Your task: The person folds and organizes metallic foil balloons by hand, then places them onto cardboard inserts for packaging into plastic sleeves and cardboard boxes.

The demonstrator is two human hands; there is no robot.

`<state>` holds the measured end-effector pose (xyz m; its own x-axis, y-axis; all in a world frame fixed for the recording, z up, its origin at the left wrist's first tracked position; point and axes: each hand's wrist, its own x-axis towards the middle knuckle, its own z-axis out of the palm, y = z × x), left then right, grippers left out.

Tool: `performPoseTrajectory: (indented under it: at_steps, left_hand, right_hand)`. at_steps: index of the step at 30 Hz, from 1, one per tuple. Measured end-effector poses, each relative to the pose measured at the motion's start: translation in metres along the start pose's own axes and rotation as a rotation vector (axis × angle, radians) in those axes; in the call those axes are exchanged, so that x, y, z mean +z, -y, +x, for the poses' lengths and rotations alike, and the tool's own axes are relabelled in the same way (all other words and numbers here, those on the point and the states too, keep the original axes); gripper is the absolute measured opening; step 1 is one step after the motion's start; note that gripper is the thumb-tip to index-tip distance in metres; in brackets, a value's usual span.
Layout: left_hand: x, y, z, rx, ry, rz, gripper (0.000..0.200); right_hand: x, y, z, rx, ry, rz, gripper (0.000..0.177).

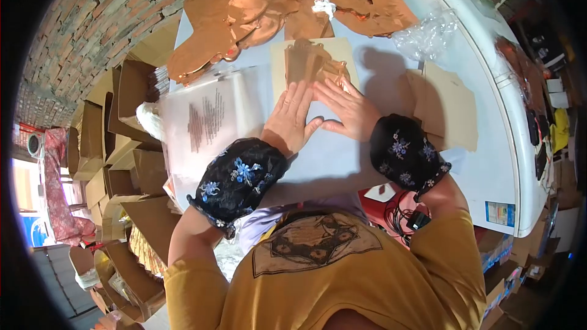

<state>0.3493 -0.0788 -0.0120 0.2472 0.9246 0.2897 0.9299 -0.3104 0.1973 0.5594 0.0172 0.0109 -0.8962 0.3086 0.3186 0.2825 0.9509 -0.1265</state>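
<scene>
Both hands lie flat, palms down, side by side on the worktop. The left hand and right hand have fingers stretched out, their tips pressing a copper sheet on a card.

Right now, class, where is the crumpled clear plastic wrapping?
In the head view, the crumpled clear plastic wrapping lies on the white lid, far right, between the copper-coloured foil pile and the flat tan cardboard sheets.
</scene>
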Motion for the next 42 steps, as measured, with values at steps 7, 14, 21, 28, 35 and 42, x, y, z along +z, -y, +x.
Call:
performPoseTrajectory:
  at_steps: [7,14,21,28,35,42]
  left_hand:
    - [0.001,-0.001,0.000,-0.002,-0.011,0.019,0.071]
    - [0.003,0.000,0.000,-0.006,-0.034,-0.008,0.070]
    - [0.003,-0.001,0.000,-0.007,-0.035,-0.011,0.071]
    - [0.003,-0.002,0.000,-0.015,-0.026,0.013,0.071]
    - [0.002,-0.003,-0.001,-0.023,-0.055,-0.009,0.071]
    - [0.004,-0.002,-0.001,-0.035,-0.051,-0.012,0.072]
  right_hand:
    - [-0.001,-0.008,-0.026,0.295,0.011,-0.054,0.069]
    - [0.005,-0.012,-0.024,0.327,-0.134,-0.121,0.056]
    - [0.008,-0.058,0.014,0.632,-0.190,0.089,0.053]
    - [0.021,-0.107,0.055,0.946,-0.294,0.336,0.039]
    - [0.027,-0.141,0.042,0.891,-0.542,0.550,0.024]
    - [-0.048,-0.153,0.039,0.830,-1.251,0.912,0.016]
